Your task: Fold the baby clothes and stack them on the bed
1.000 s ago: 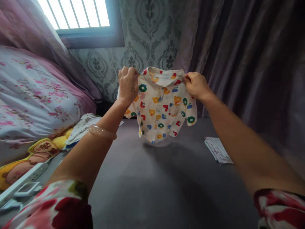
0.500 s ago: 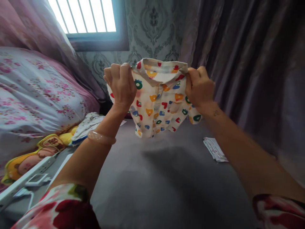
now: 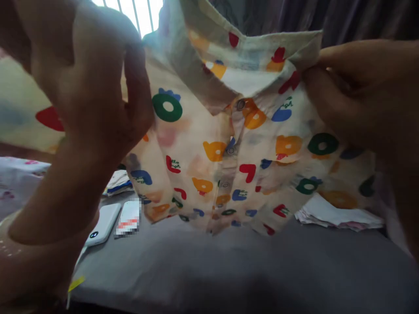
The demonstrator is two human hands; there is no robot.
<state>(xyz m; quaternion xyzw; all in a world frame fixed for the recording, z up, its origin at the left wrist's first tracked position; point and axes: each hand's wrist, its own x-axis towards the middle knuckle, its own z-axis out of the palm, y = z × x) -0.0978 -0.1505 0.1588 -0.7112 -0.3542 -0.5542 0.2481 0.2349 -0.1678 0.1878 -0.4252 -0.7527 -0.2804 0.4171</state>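
A small cream shirt [image 3: 196, 144] with a collar and a bright print of red, yellow, blue and green shapes hangs spread out close before me. My left hand [image 3: 94, 78] pinches it at the shoulder beside the collar, thumb and fingers closed on the cloth. At the other end of the collar, my right hand [image 3: 356, 87] grips the fabric between thumb and forefinger. Snap buttons run down the shirt's front; the hem hangs above the grey bed surface [image 3: 203, 270]. A pale bangle [image 3: 19, 237] circles my left wrist.
Folded white cloth [image 3: 340, 213] lies at the right on the grey surface. To the left are a white device with a small round display [image 3: 106, 222], a white card-like item [image 3: 129, 216] and a folded garment pile [image 3: 118, 182]. A barred window [image 3: 134, 13] stands behind.
The shirt and both hands have come much closer to my head and now fill most of the view. Both hands keep their hold near the collar.
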